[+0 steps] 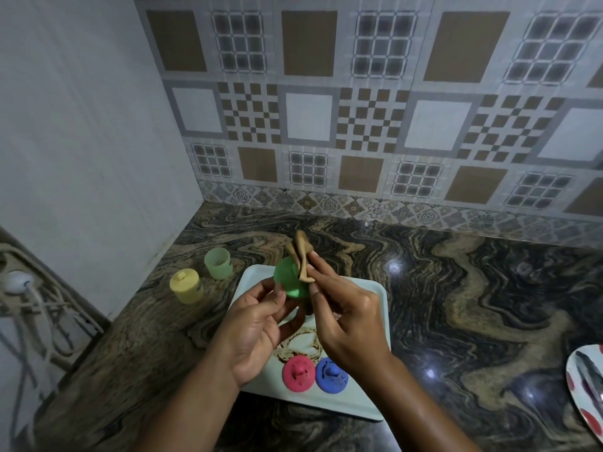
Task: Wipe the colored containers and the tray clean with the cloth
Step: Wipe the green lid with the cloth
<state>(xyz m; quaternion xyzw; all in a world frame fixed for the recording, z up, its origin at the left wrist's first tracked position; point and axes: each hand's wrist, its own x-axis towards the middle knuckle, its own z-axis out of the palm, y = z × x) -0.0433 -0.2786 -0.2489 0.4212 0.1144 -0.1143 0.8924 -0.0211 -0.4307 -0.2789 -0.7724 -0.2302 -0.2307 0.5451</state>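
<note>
Over counter (456, 288), hands (257, 321) (346, 318) hold cloth (301, 256) against green container (288, 278).

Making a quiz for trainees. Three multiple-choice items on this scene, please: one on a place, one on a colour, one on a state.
1. The yellow container stands: A on the tray; B on the counter left of it; C in a sink.
2. The held container is: A green; B pink; C blue.
3. The tray is: A stained; B upside down; C stacked with plates.
B: it stands off the tray. A: left hand holds it, right hand presses the cloth on it. A: brown smear near the pink container.
</note>
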